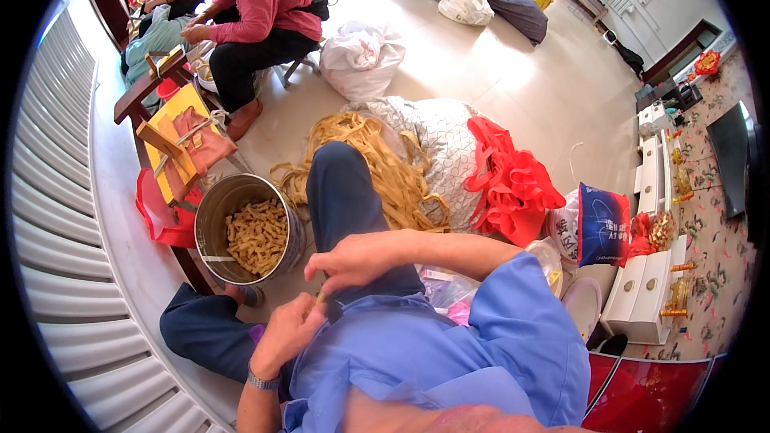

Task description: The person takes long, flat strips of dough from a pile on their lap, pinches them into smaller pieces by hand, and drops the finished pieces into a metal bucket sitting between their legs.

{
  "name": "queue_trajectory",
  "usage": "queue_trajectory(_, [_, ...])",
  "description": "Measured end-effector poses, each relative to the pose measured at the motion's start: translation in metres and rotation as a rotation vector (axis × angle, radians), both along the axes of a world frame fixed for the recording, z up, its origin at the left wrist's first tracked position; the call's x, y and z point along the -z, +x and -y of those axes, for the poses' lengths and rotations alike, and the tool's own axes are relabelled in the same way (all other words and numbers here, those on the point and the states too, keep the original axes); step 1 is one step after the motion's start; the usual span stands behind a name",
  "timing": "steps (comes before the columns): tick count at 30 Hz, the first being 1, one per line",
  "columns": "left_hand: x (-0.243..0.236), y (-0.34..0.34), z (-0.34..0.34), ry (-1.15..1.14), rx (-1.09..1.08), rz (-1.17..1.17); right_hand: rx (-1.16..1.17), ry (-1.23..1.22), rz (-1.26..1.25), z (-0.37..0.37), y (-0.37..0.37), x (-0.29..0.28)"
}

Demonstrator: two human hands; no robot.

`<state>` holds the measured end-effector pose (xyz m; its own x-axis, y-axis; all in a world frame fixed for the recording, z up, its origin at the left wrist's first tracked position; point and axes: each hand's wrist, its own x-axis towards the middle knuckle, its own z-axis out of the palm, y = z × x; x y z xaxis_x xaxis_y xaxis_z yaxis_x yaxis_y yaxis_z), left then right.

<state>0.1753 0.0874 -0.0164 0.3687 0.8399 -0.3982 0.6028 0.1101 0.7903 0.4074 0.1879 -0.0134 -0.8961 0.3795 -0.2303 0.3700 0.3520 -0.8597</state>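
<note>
My left hand (290,329), with a metal watch at the wrist, is closed in a pinch in front of my blue shirt. A small tan piece (322,297) sticks up from its fingertips, too small to make out fully. Just above it, my right hand (353,261) has its fingers bent down toward that piece; whatever lies in them is hidden. Left of my knee stands a metal bucket (205,228) partly filled with short, knotted tan pieces (255,236). Long tan fabric strips (397,184) lie heaped beyond my knee.
Red fabric strips (509,180) hang over a white patterned sack (453,140). A yellow-topped wooden bench (180,140) stands beyond the bucket, beside a white radiator (64,273). A person in a pink top (269,0) sits ahead, near a white plastic bag (362,60). White drawers (642,289) line the right.
</note>
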Motion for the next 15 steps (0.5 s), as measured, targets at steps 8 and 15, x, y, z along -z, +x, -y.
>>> queue_trajectory(8, [-0.004, -0.009, 0.01, -0.006, 0.12, 0.0, -0.103, 0.006, -0.066, 0.014, -0.005, 0.009])
queue_trajectory(15, [-0.009, -0.021, 0.018, -0.069, 0.067, 0.032, -0.106, 0.024, -0.111, 0.009, -0.009, 0.007])
